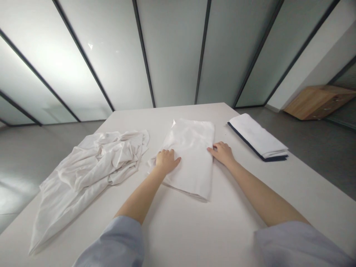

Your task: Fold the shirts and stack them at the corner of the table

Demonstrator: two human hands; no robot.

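Note:
A folded white cloth (191, 155) lies flat in the middle of the white table (222, 222). My left hand (166, 160) rests on the cloth's left edge with its fingers curled around that edge. My right hand (222, 152) is at the right edge of the same cloth, fingers bent and pinching the edge. Both forearms reach forward from light blue sleeves.
A crumpled heap of white garments (91, 167) lies to the left. A stack of folded white cloth with a dark layer underneath (257, 136) sits at the right. Frosted glass panels stand behind the table; a wooden cabinet (317, 101) is on the floor at far right.

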